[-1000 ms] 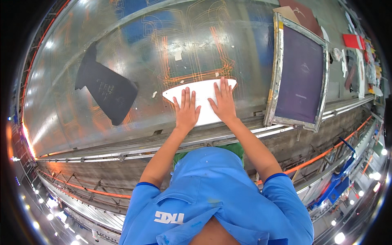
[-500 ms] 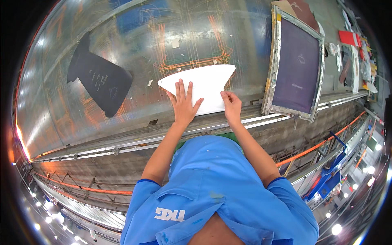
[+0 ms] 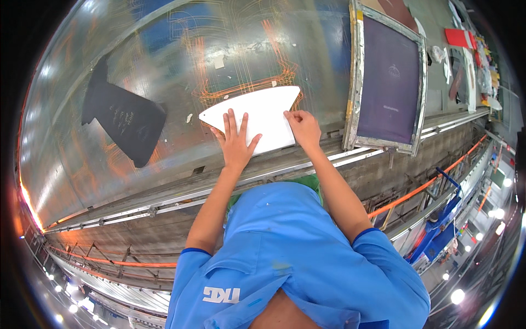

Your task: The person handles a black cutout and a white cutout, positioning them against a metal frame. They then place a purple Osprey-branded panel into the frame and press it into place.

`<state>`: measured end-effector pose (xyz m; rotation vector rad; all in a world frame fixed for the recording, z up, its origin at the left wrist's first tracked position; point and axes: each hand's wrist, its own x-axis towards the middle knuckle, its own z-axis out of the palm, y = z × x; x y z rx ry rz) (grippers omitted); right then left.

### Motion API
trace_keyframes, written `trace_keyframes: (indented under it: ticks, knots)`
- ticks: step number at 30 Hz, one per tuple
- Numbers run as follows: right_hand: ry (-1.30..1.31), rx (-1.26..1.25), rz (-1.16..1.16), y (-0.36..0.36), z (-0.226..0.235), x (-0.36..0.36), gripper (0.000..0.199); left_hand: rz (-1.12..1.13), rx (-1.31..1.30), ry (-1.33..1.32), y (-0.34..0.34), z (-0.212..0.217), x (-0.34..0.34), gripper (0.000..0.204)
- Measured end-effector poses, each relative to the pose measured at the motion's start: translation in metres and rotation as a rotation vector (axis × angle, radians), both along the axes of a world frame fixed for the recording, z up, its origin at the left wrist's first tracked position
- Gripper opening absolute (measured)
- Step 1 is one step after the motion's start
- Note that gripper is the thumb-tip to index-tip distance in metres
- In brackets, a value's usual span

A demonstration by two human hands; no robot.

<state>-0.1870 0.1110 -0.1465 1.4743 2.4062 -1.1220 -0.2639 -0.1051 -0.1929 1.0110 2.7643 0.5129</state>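
Observation:
A white flat cut piece point(image 3: 267, 118) with a curved far edge and a small dark hole at its left tip lies on the metal table in front of me. My left hand point(image 3: 236, 143) rests flat on it near its left part, fingers spread and stretched out. At its right edge, my right hand point(image 3: 304, 129) is closed in a pinch, thumb and forefinger together on the rim. Whether that edge is lifted I cannot tell. To the left lies a dark grey cut piece point(image 3: 126, 118) with light printed marks, apart from both hands.
On the right stands a framed printing screen point(image 3: 388, 77) with a dark purple mesh. Orange marking lines point(image 3: 246, 86) and small scraps cover the table point(image 3: 181, 131) around the white piece. A metal rail point(image 3: 183, 199) runs along its near edge. A red item point(image 3: 459, 38) lies far right.
My right hand has slid a little farther along the white piece's right edge, toward its far corner. My left hand stays flat on it. The whole view has shifted slightly.

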Motion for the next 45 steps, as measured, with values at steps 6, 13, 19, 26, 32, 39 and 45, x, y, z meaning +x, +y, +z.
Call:
trace_keyframes:
  ticks: [6, 13, 19, 26, 32, 39, 45]
  knots:
    - [-0.123, -0.076, -0.051, 0.010, -0.004, -0.015, 0.040, 0.008, 0.056, -0.065, 0.004, 0.000, 0.000, 0.078]
    - [-0.111, -0.073, -0.077, 0.013, -0.007, -0.016, 0.039, 0.005, 0.047, -0.060, 0.008, 0.004, -0.004, 0.079]
    - [-0.104, -0.065, -0.088, 0.012, -0.003, -0.019, 0.039, 0.021, 0.023, -0.073, 0.005, 0.001, -0.001, 0.080]
    - [-0.109, -0.083, -0.083, 0.012, -0.005, -0.018, 0.038, 0.006, 0.014, -0.050, 0.005, 0.000, -0.001, 0.080]
    - [-0.098, -0.091, -0.095, 0.013, -0.005, -0.018, 0.037, 0.004, 0.004, -0.030, 0.005, -0.001, -0.001, 0.081]
    - [-0.093, -0.079, -0.102, 0.013, -0.004, -0.019, 0.038, 0.016, 0.016, -0.026, 0.006, -0.003, 0.000, 0.080]
    - [-0.116, -0.074, -0.086, 0.013, -0.005, -0.020, 0.038, 0.024, 0.021, -0.037, 0.005, -0.002, 0.000, 0.081]
